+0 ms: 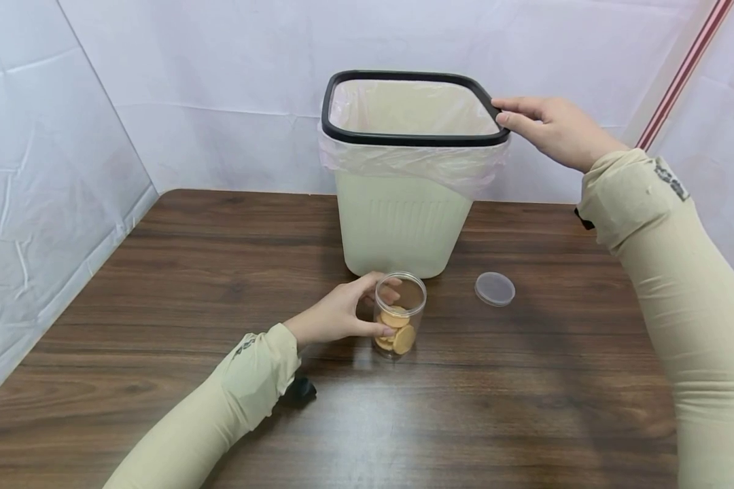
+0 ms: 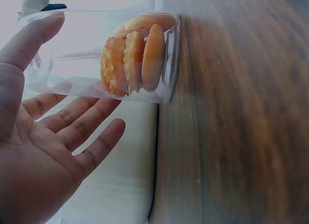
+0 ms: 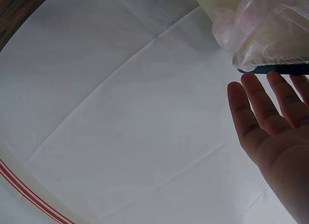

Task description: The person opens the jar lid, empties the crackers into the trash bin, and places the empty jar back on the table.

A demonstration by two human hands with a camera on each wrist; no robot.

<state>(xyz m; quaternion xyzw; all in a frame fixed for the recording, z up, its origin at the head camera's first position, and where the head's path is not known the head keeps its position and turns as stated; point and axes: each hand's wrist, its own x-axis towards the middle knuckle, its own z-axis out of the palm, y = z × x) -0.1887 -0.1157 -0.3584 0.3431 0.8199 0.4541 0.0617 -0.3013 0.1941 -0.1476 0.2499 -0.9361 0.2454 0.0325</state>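
My left hand (image 1: 338, 314) holds a clear plastic jar (image 1: 412, 297) standing on the table, thumb on the near side and fingers behind it. Several round golden cookies (image 1: 405, 339) lie in the bottom of the jar, which has no lid on. In the left wrist view those cookies (image 2: 133, 64) show crimped edges, and the little finger is apart from the jar. My right hand (image 1: 564, 131) is at the right side of the black rim (image 1: 416, 140) of a pale trash bin (image 1: 404, 217). Its fingers, fairly straight, touch that rim.
A pinkish plastic bag (image 1: 404, 159) lines the bin and hangs over its outside. Right of the bin, a round clear lid (image 1: 495, 288) lies flat on the brown wooden table (image 1: 495, 407). White sheeting (image 1: 220, 88) hangs behind and to both sides.
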